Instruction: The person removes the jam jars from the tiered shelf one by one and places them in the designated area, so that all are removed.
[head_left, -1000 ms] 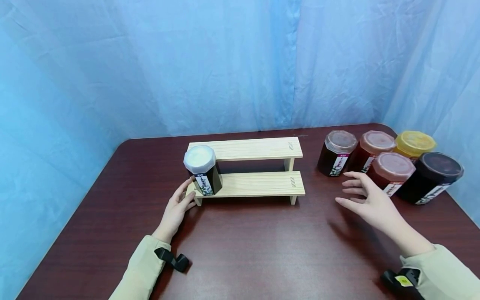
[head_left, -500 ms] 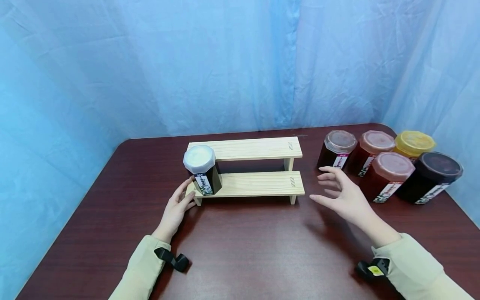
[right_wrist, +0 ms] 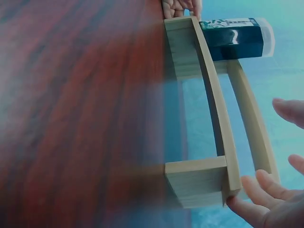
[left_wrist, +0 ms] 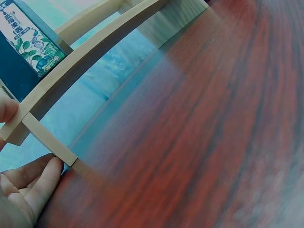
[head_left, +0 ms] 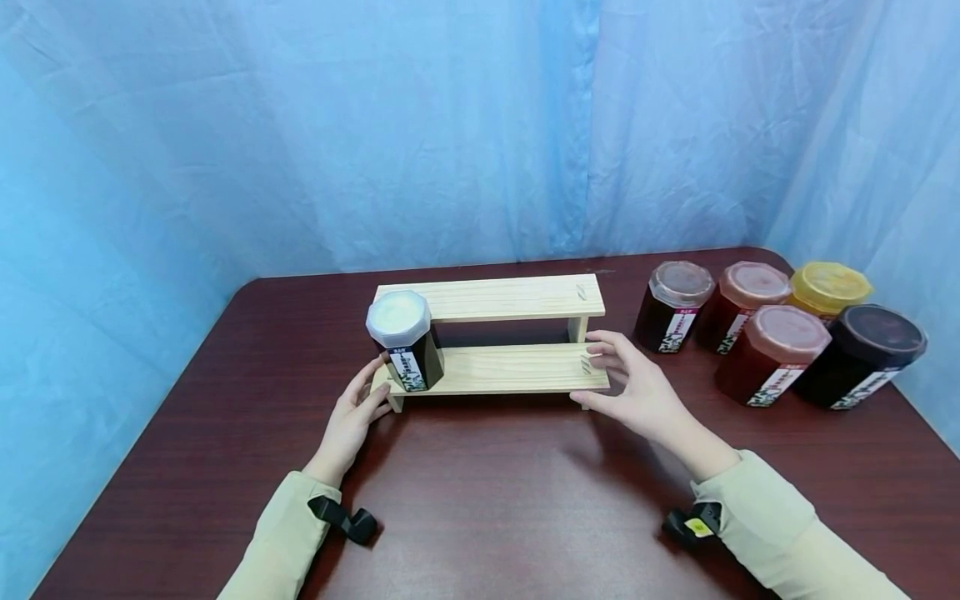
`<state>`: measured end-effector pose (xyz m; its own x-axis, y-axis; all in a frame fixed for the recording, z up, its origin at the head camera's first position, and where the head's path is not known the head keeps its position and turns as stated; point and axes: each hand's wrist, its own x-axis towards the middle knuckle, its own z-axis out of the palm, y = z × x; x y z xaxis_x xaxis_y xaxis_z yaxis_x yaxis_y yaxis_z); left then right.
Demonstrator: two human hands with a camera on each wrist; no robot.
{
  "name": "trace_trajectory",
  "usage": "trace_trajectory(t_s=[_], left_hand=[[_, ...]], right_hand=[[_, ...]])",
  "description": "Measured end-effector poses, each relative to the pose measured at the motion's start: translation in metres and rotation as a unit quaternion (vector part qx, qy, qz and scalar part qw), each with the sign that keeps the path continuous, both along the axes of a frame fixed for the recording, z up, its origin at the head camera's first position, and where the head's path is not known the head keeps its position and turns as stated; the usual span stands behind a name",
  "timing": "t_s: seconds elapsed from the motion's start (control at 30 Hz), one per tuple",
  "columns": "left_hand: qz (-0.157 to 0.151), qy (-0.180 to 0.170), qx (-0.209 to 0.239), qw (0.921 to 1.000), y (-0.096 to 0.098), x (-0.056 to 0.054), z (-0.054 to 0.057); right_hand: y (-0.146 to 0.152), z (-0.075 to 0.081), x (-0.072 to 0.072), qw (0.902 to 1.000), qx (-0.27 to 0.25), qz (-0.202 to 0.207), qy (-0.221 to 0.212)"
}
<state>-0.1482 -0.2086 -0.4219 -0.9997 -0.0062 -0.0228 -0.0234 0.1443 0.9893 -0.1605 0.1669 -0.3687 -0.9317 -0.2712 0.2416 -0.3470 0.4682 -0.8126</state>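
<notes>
A two-tier wooden shelf rack (head_left: 517,368) stands on the table. On the left end of its lower tier sits a dark hexagonal jar (head_left: 422,367) with a whitish lid and a label. My left hand (head_left: 347,423) holds that same end, its fingers around the board's edge and the leg; in the left wrist view, fingers (left_wrist: 46,183) lie against the leg. Fingers spread and loosely bent, my right hand (head_left: 647,398) is at the lower tier's right end with no jar in it. In the right wrist view its fingertips overlap the board's corner; contact is unclear.
Several more jars stand grouped at the right of the table, among them a red one (head_left: 767,367), a black-lidded one (head_left: 847,362), a yellow-lidded one (head_left: 831,285) and a clear-lidded one (head_left: 669,312). Blue curtains (head_left: 420,142) hang behind the table (head_left: 480,500).
My right hand has moved left from beside the red jars to the rack's right end, still holding nothing. The left hand, rack and jars stay in place.
</notes>
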Motion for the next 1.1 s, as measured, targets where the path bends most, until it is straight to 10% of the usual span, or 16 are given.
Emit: trace_trajectory(t_s=[1.1], left_hand=[[0.001, 0.002, 0.003, 1.0, -0.001, 0.0, -0.001]], right_hand=[[-0.122, 0.011, -0.016, 0.9884, -0.068, 0.136, -0.001]])
